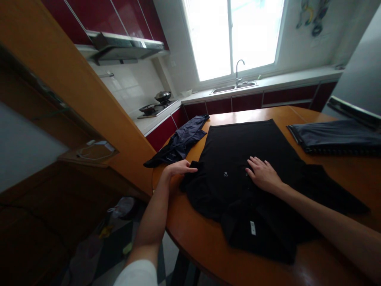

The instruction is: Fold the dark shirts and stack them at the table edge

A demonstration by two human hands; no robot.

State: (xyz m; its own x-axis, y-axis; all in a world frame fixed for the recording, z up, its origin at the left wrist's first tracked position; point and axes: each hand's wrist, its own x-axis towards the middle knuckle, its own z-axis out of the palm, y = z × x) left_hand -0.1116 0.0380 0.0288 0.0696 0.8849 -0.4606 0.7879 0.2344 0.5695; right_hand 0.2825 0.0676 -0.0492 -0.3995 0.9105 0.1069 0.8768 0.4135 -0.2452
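While the L hand (181,167) pinches a bit of black cloth btwn thumb & fingers, the R hand (263,174) lies palm-down, fingers extended, resting on the fabric & gripping nothing. The black shirt (238,147) is under & around the R hand, on the wooden table (181,210), its L side reaching the L hand's pinch. Progress: body's spread out, approx flat beyond both hands, w/ the far hem (241,124) pretty straight; I'd judge that part mostly smoothed. Not done: no fold shows across the body, cloth on the near side of the pinch is bunched, & the sleeve (333,190) to the R of the R hand sticks out sideways, not tucked in. Collar end w/ the white label (253,228) sits on the near side of the R hand, also rumpled. Orientation: collar end points back toward the person, hem points away past both hands; long axis runs roughly near-to-far, under the R hand. A small logo (225,174) shows face-up btwn the hands. Also, a dark garment (184,137) lies loose just beyond the L hand, & a folded stack (342,135) is well to the R of the R hand.
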